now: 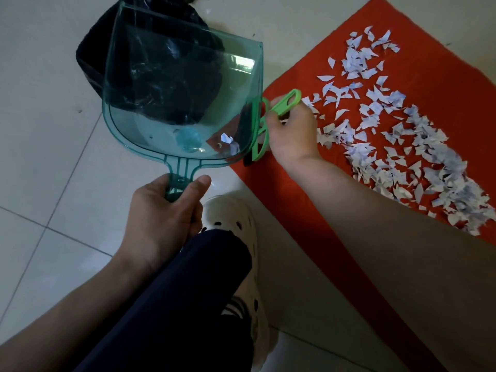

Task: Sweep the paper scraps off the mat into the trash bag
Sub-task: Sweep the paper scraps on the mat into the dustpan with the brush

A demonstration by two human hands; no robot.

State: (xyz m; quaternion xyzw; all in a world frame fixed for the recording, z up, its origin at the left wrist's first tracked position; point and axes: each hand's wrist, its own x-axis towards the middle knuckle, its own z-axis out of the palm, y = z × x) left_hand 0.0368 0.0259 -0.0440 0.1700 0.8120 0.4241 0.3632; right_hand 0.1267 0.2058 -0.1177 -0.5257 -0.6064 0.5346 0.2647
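Note:
A clear green dustpan [150, 84] is held up over a black trash bag [88, 60], which shows through the pan. My left hand [163, 213] grips the dustpan's handle. My right hand [292, 130] grips a small green brush [284, 103] at the left edge of the red mat [308, 210], right beside the pan's side wall. Several white paper scraps [397, 140] lie spread across the mat to the right of that hand. A scrap or two [228, 140] shows through the pan near its rear corner.
Pale floor tiles [40, 157] surround the mat and bag. My dark trouser leg [188, 304] and a white perforated shoe [236, 224] stand just below the dustpan handle, at the mat's near-left edge.

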